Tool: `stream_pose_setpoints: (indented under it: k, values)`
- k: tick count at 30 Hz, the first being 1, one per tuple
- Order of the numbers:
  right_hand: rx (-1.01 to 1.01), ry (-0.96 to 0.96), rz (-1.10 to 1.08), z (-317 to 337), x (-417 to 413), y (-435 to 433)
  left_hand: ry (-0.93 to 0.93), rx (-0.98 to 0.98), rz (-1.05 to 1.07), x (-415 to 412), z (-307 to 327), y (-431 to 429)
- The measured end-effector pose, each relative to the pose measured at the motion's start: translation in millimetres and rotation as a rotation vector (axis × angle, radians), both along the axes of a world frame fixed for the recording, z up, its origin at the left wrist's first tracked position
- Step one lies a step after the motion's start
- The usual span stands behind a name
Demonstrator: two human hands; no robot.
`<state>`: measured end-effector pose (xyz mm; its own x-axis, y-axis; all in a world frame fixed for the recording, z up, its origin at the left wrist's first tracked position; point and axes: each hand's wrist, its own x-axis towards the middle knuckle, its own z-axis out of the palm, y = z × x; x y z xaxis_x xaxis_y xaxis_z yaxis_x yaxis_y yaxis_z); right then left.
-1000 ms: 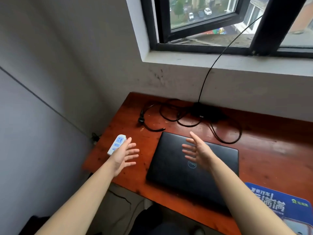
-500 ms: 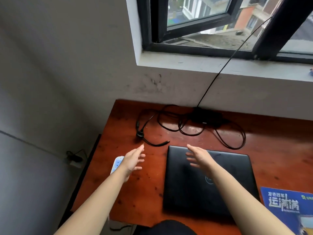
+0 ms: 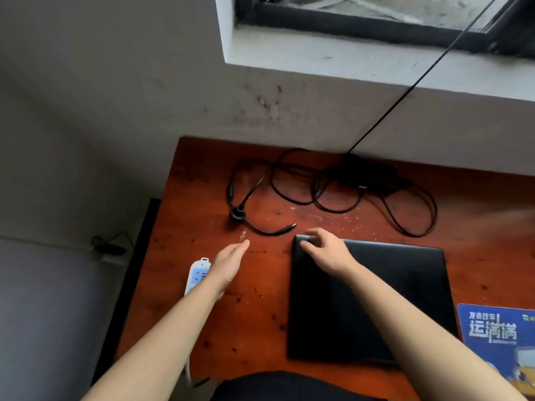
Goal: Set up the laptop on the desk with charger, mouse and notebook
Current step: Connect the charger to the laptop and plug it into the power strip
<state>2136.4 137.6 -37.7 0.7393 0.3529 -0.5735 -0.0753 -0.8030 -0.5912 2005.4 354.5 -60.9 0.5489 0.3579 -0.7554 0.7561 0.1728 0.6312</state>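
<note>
Pinching laptop (image 3: 318,314) far-left corner, right hand (image 3: 327,253), left hand (image 3: 228,264) flat, empty, above desk (image 3: 254,314)

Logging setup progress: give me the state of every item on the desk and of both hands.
laptop: closed, flat on the desk.
charger: cable loosely coiled, plug tip free, not in laptop.
power strip: at left edge, partly hidden.
mouse pad: flat, at right.
left hand: open, holds nothing.
right hand: fingers curled on laptop's far left corner.

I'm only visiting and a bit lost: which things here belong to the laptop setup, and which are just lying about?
For the job: laptop, right hand at its corner; charger; probably the power strip.
Lying about: blue printed mat; thin black cable up to the window.
</note>
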Motion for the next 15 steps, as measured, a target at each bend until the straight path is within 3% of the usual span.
stream_pose_setpoints:
  k: [7, 15]
  values:
    - [-0.137, -0.245, 0.377, -31, 31, 36, 0.012, 0.08, 0.06, -5, -15, -12]
    - [-0.139, -0.359, 0.454, -47, 31, 34, 0.106, 0.473, -0.106, 8, -25, -23]
